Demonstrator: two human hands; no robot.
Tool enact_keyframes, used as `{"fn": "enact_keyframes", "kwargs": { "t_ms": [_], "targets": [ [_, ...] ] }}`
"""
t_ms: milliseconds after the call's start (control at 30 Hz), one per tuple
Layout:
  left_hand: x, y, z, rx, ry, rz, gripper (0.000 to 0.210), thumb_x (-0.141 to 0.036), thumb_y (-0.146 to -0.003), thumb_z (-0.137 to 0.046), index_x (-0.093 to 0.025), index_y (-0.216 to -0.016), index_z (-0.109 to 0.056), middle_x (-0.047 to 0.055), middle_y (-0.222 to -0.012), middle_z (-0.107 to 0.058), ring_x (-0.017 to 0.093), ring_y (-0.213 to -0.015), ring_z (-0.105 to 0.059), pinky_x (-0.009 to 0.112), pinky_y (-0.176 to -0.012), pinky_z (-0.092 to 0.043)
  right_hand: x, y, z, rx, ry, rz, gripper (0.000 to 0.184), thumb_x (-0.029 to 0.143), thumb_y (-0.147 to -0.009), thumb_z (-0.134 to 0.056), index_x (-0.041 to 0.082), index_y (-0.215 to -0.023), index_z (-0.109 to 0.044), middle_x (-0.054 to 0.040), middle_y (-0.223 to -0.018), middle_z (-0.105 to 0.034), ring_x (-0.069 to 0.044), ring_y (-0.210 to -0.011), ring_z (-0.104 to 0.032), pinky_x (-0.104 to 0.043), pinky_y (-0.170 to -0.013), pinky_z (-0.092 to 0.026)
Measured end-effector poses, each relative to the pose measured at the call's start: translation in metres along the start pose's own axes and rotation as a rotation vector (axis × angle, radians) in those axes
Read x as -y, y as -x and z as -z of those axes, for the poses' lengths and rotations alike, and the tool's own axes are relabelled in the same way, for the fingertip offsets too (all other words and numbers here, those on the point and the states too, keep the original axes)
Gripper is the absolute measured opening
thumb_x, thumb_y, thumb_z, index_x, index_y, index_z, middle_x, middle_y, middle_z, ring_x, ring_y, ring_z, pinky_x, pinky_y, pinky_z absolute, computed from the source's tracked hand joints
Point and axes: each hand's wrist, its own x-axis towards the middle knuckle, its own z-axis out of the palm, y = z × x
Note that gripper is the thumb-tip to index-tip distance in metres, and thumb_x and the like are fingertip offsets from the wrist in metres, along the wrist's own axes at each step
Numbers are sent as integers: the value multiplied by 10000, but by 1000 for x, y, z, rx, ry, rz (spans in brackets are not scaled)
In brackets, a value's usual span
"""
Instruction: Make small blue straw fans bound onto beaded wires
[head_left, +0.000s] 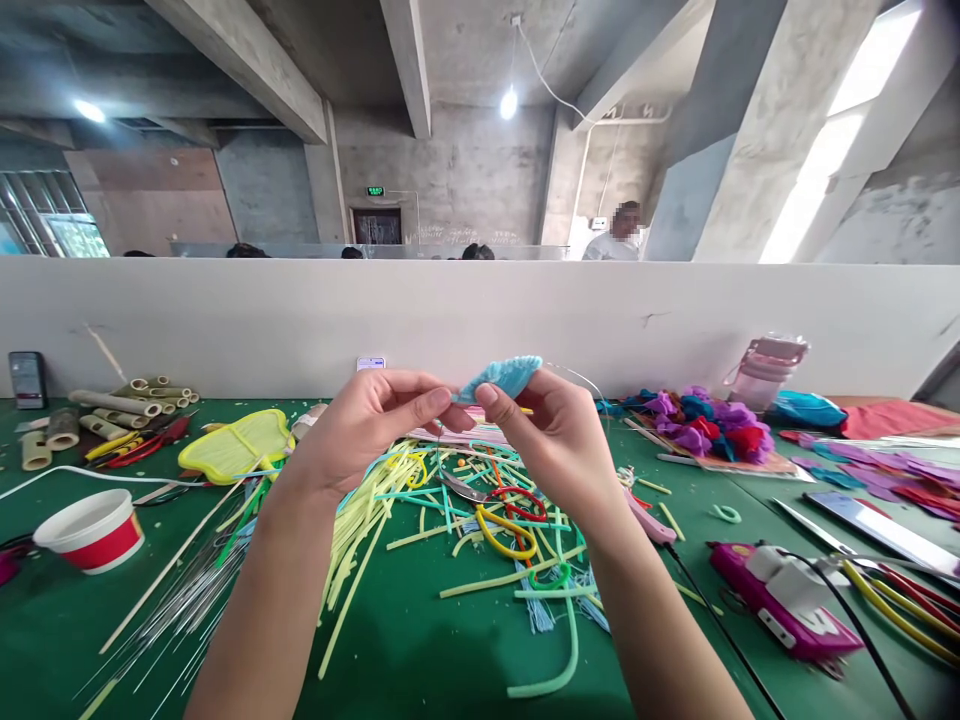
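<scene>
Above the middle of the table, a light blue crinkled petal-shaped piece (504, 379) is held between my two hands. My right hand (551, 425) is closed on it, thumb on the near face and fingers behind. The fingertips of my left hand (379, 415) pinch its narrow left end. A thin wire (577, 374) arcs out to the right behind my right hand; where it starts is hidden. Below my hands lie yellow-and-red-handled scissors (510, 527) among pale yellow strips (367, 540) and green tubes (574, 650).
Metal wires (199, 600), a yellow wing-shaped piece (238, 447), a paper cup (90, 532) and bamboo tubes (131, 410) lie left. A purple power strip (784, 600), more scissors (885, 580) and coloured petals (712, 425) lie right. A white partition (225, 320) stands behind.
</scene>
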Motion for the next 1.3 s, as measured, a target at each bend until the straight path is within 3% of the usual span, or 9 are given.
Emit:
{"fn": "enact_keyframes", "kwargs": {
  "t_ms": [267,467,667,900,1000,1100,1200,1300],
  "targets": [
    [6,-4,5,49,103,67,167,-365,-846,-754,-207,-876,-797,76,-828,-793,204,-823,-753,319,-818,-592,-2,-2,3,51,73,-3,288,467,-878,-667,203,-763,-683,-32,-697,-645,-174,-696,-602,-310,-601,-485],
    [2,-1,4,56,110,84,142,-320,-795,-808,-196,-860,-784,47,-823,-792,201,-833,-754,311,-822,-593,-2,1,2,54,92,-6,273,450,-875,-675,181,-888,-722,-38,-727,-669,-161,-672,-599,-303,-597,-495],
    [-6,4,-1,-3,-26,24,148,-333,-838,-766,-190,-874,-755,23,-841,-777,174,-834,-733,259,-773,-562,0,2,-1,54,56,8,259,423,-879,-672,169,-847,-711,-43,-763,-705,-149,-672,-607,-274,-567,-476],
    [-4,0,-11,-118,-382,-57,188,-354,-908,-665,-179,-852,-700,22,-821,-719,168,-819,-669,270,-733,-503,-5,-2,-8,8,101,19,268,410,-882,-676,174,-756,-671,-12,-648,-649,-118,-585,-554,-241,-487,-407],
    [1,-4,-14,-165,-296,-81,198,-364,-916,-653,-173,-868,-674,33,-829,-716,179,-823,-678,285,-751,-510,-9,-5,-5,38,3,-13,329,477,-907,-633,172,-784,-649,-17,-670,-649,-118,-572,-575,-245,-490,-451],
    [6,-6,-11,-129,-151,-63,259,-414,-934,-624,-165,-931,-694,65,-898,-739,202,-895,-699,305,-818,-525,-11,-8,-1,58,-95,-18,402,522,-964,-524,174,-788,-624,-25,-691,-649,-120,-576,-601,-248,-499,-482],
    [7,-7,-5,-97,-97,-28,342,-468,-966,-555,-169,-988,-720,82,-933,-750,207,-925,-701,301,-827,-529,-13,-10,4,29,-45,1,435,502,-992,-485,183,-710,-574,5,-592,-596,-95,-497,-556,-236,-475,-446],
    [7,-7,-1,-95,-99,-33,285,-439,-942,-606,-184,-991,-723,68,-926,-745,195,-914,-693,282,-805,-527,-14,-11,4,43,-5,-8,435,494,-999,-480,184,-708,-569,17,-549,-585,-85,-455,-537,-227,-458,-425]
  ]
}}
